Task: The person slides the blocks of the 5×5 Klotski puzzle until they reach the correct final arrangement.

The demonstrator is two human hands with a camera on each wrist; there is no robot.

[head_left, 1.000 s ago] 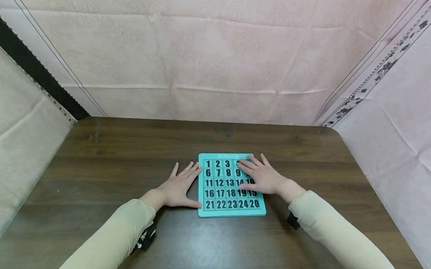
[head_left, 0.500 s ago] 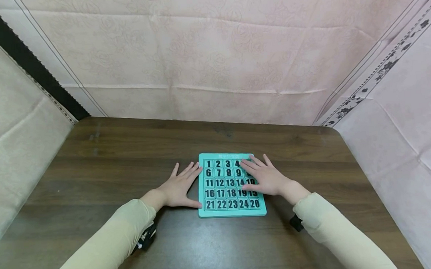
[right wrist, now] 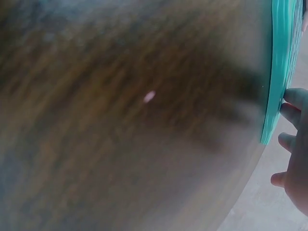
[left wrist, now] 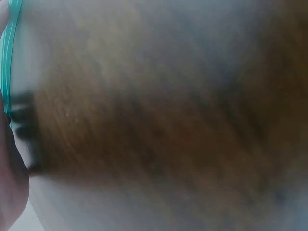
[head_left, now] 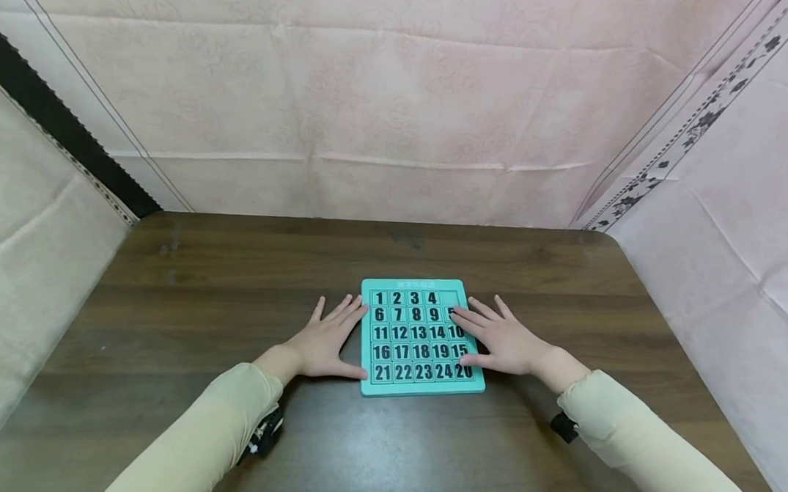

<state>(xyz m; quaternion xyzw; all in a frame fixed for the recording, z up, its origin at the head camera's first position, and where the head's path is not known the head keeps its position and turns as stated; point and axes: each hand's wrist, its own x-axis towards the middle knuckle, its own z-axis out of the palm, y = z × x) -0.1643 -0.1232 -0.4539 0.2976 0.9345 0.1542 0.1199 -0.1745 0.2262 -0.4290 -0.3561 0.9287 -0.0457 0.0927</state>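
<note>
A teal number slide puzzle (head_left: pixel 423 389) lies flat on the table, its numbered tiles in rows. The top-right slot of its grid shows no tile. My left hand (head_left: pixel 322 347) is spread beside the puzzle, fingertips and thumb against its left edge. Over the right-hand column lies my right hand (head_left: pixel 504 342), fingers extended; its fingertips partly cover a tile in the second row, and the thumb is by the lower tiles. In the right wrist view, the fingers (right wrist: pixel 291 113) are at the puzzle's teal edge (right wrist: pixel 279 72). Only a sliver of the puzzle (left wrist: pixel 7 62) shows in the left wrist view.
The dark wooden table (head_left: pixel 236 267) extends around the puzzle on all sides. Pale patterned cloth (head_left: pixel 388 114) hangs behind it and along both sides. Dark devices are strapped at the left wrist (head_left: pixel 263 434) and right wrist (head_left: pixel 564 427).
My right hand has moved toward me and to the right, uncovering the 4 tile and the vacant top-right slot. The left hand and the puzzle stay where they were.
</note>
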